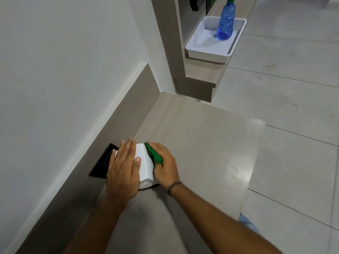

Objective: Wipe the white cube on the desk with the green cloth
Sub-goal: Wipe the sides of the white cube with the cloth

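The white cube (145,165) sits on the wooden desk (201,143) near the wall. My left hand (123,171) lies flat over the cube's top and left side, fingers spread, holding it steady. My right hand (164,165) presses the green cloth (154,153) against the cube's right side. Most of the cloth is hidden under that hand; only a bunched strip shows between my fingers and the cube.
A black flat device (101,162) leans against the wall panel just left of the cube. Farther back, a white tray (207,54) on a shelf holds a blue spray bottle (226,21). The desk's right edge drops to a tiled floor (293,107).
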